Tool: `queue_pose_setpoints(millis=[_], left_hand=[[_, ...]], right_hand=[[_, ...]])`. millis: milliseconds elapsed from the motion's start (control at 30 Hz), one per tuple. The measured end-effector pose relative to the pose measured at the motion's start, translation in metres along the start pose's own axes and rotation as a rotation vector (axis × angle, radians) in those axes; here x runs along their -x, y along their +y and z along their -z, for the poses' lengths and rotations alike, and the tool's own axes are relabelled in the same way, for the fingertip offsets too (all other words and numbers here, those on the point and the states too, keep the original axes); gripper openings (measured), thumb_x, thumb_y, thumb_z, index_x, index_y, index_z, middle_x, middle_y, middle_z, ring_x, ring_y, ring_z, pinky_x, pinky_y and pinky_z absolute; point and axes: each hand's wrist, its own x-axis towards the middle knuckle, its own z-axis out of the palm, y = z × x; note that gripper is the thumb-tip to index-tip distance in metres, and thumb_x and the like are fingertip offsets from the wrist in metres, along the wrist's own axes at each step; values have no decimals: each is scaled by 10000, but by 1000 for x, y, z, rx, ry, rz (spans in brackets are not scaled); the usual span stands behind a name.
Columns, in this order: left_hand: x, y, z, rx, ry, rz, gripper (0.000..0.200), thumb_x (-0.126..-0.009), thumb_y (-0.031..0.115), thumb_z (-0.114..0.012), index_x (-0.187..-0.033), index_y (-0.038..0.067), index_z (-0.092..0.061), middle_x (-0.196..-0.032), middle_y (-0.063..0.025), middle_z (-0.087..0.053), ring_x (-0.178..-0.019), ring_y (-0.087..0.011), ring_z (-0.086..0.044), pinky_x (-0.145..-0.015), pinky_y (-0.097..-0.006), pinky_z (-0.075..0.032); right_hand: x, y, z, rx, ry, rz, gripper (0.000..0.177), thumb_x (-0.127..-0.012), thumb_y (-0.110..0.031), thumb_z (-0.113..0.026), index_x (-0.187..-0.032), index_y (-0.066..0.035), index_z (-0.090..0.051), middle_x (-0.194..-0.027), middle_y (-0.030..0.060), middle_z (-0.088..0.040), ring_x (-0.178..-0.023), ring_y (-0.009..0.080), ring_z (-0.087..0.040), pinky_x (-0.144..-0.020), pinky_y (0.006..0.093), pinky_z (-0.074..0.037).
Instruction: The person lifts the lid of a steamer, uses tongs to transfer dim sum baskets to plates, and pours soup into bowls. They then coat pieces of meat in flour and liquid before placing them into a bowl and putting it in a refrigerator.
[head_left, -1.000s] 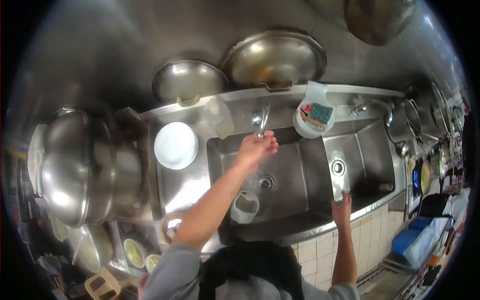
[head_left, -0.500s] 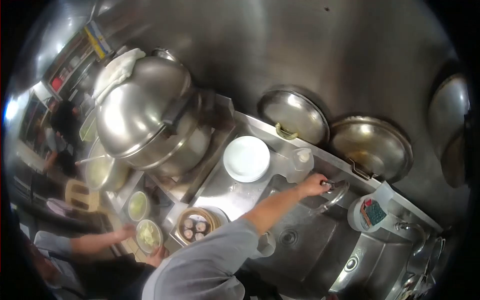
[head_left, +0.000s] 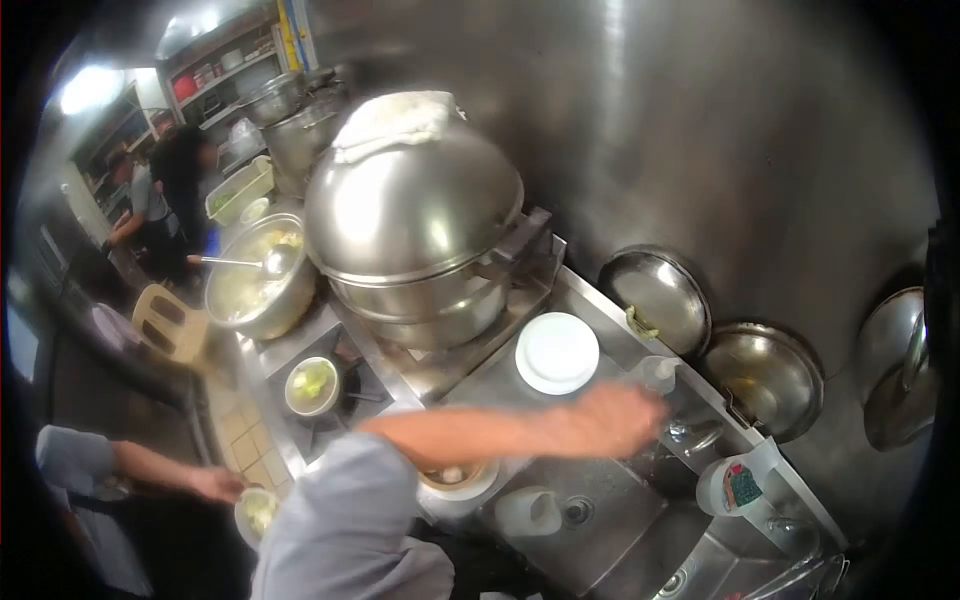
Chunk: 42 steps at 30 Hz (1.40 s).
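Big lidded pot [head_left: 410, 220] stands at eleven o'clock from the sink [head_left: 625, 500], stacked plates [head_left: 557, 352] at twelve. The left hand [head_left: 615, 420], too blurred to tell its grip, hovers beside the faucet [head_left: 690, 435] at two o'clock. No water visibly runs, so sink work looks barely begun.

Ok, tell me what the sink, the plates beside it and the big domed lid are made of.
Sink: looks like stainless steel, brushed grey sheen. Plates: probably ceramic or melamine, plain white. Domed lid: polished steel, bright reflections.

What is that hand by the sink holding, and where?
Cannot tell. The left hand is blurred, close beside the tap, and nothing shows in it.
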Motion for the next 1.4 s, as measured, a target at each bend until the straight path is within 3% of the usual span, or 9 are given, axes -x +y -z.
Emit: queue_pose_setpoints(millis=[200,233,333,667,767,933,1000,1167,1400], left_hand=[[43,-100,283,-567,715,264,403,-861,198,-696,-1240,65,-651,-1197,-164,-677,-1093,-359,-648,-949,-466,-529],[53,-126,323,-763,672,379,471,-868,254,-702,-1292,62,-626,-1281,-179,-644,-1167,-359,-623,-998,-451,-507],[76,-207,403,-812,499,697,522,-803,352,-724,-1228,55,-662,-1204,-178,-677,-1154,-355,-640,-966,-452,-530],[77,-230,438,-434,110,804,646,-648,361,-780,-1239,110,-707,-1226,-152,-692,-1095,-314,-671,-909,-401,-546],[93,-217,442,-427,260,724,540,-645,314,-779,-1103,29,-747,-1116,-207,-713,-1036,-320,-685,-847,-422,-549],[180,-208,511,-269,686,512,422,-754,332,-771,-1038,20,-753,-768,-108,-706,-771,-182,-686,-701,-343,-545],[232,-86,508,-295,768,672,325,-872,161,-692,-1128,-37,-666,-977,-163,-698,-894,-208,-684,-760,-272,-577],[404,-144,593,-477,987,487,556,-974,472,-611,-1328,44,-618,-1074,-56,-681,-988,-119,-629,-830,-274,-505],[591,-111,544,-713,889,931,546,-883,340,-654,-1309,0,-625,-1218,-160,-677,-1104,-239,-645,-946,-372,-502]], right_hand=[[-5,-41,-43,-756,-48,-62,333,-1000,-96,-587,-1296,55,-565,-1145,180,-623,-929,276,-633,-752,399,-514],[-7,-60,-47,-1245,-218,-156,394,-998,-111,-592,-1356,45,-538,-1174,174,-617,-949,261,-627,-763,381,-516],[-4,-113,-62,-937,-30,-284,405,-982,-121,-617,-1349,36,-547,-1144,141,-616,-942,217,-602,-748,336,-510],[1,-243,-86,-1089,-339,-83,302,-963,-114,-639,-1238,9,-619,-990,95,-663,-759,202,-623,-684,322,-533],[-7,-261,-117,-863,-282,-326,470,-987,-201,-577,-1417,-35,-484,-760,18,-530,-513,130,-492,-421,288,-379],[-47,-319,-143,-609,-678,-110,458,-1033,-195,-511,-1450,-19,-442,-851,-12,-534,-646,78,-469,-572,223,-366],[-53,-353,-166,-443,-771,75,434,-1043,-162,-481,-1446,-3,-454,-873,-7,-557,-692,72,-483,-626,214,-377],[-49,-440,-243,-47,-825,960,427,-990,-115,-575,-1390,6,-491,-959,146,-632,-838,279,-629,-715,382,-484],[-8,-534,-367,82,-1002,1291,226,-949,-148,-602,-1138,-28,-571,-961,164,-646,-862,402,-648,-709,512,-513]])
